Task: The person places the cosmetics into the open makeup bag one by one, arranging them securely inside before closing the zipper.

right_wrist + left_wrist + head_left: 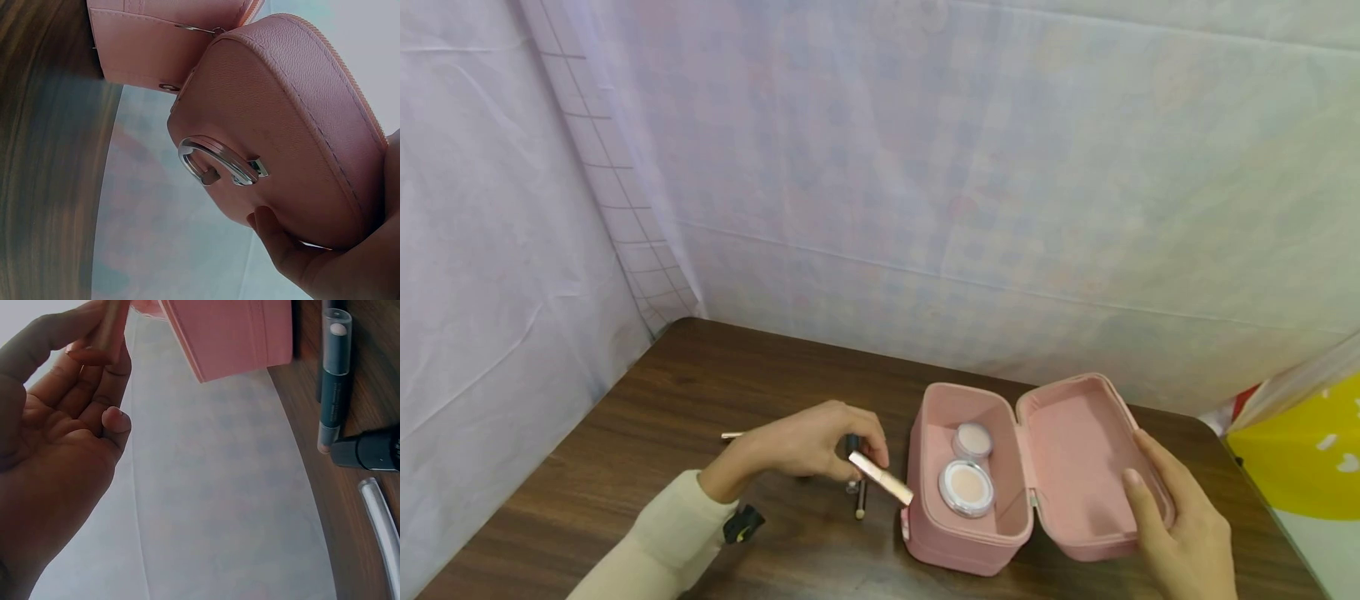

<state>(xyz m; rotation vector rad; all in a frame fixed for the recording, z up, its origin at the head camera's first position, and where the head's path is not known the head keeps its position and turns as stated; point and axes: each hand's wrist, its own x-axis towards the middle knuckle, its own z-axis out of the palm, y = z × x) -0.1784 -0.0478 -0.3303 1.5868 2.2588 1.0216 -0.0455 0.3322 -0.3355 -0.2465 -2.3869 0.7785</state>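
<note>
My left hand pinches a slim, shiny rose-gold cosmetic tube between thumb and fingers, just left of a pink makeup case. One end of the tube points toward the case's near left wall. The case stands open on the table. Inside it lie a round silver-rimmed compact and a smaller round cosmetic jar. With my right hand I grip the outer edge of the opened lid, thumb on the inner side. In the right wrist view, a handle shows on the lid's outside.
Beneath and beside the left hand, a dark teal double-ended stick, a black capped tube and a silver tube lie on the wooden table. White curtains hang behind. Something yellow is at the right.
</note>
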